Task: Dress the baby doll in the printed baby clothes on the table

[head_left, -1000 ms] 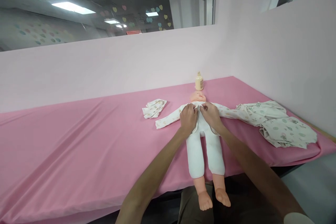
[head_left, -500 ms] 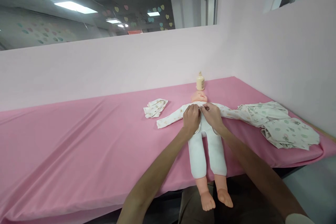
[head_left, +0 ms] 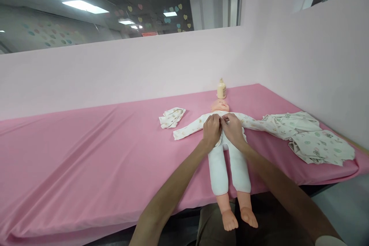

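A baby doll (head_left: 221,106) lies on its back on the pink-covered table (head_left: 86,153), head toward the wall, bare feet past the front edge. It wears white leggings and a patterned white top (head_left: 188,128) with sleeves spread out. My left hand (head_left: 211,130) and my right hand (head_left: 233,128) rest side by side on the doll's chest, each pinching an edge of the top's front opening just below the neck.
A small cream bottle (head_left: 221,89) stands behind the doll's head by the pink wall. A folded patterned cloth (head_left: 172,117) lies to the left of the doll. A heap of patterned clothes (head_left: 308,136) lies at the right, near the side wall.
Both hands have crept slightly up the doll's chest toward the neck, staying together on the top's front. The view has shifted a little; nothing else has moved.
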`<action>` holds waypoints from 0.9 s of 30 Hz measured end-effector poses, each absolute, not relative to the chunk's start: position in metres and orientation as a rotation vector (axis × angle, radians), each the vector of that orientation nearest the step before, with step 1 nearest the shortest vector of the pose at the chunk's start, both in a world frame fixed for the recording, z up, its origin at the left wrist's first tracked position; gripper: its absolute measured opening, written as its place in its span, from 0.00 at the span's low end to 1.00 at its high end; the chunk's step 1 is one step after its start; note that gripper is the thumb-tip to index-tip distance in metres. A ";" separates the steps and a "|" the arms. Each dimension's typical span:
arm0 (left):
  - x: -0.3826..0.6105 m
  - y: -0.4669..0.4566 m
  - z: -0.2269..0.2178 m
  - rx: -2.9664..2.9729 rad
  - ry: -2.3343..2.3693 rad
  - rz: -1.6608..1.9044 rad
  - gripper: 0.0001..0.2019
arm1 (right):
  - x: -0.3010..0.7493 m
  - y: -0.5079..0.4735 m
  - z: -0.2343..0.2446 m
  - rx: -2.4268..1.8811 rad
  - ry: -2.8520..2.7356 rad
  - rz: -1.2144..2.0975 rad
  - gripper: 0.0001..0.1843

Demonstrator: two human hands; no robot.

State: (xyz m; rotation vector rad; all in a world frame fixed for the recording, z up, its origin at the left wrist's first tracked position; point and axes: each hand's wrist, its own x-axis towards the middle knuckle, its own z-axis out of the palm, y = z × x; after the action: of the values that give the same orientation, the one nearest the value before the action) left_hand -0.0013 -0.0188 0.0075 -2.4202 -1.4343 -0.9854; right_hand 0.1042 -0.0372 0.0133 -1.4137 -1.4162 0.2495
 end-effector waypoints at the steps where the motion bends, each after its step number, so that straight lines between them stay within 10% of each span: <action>1: -0.001 -0.019 0.007 -2.420 -1.444 -0.996 0.06 | 0.103 -0.037 0.012 -1.409 -1.424 0.226 0.07; 27: -0.005 -0.015 0.005 -2.503 -1.499 -1.424 0.07 | 0.097 -0.042 0.008 -1.229 -1.463 0.172 0.09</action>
State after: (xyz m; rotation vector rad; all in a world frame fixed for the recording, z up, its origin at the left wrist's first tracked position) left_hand -0.0048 -0.0155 0.0053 -2.5027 -1.4988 -1.4238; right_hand 0.0968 -0.0422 0.0081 -1.2288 -1.4628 0.1717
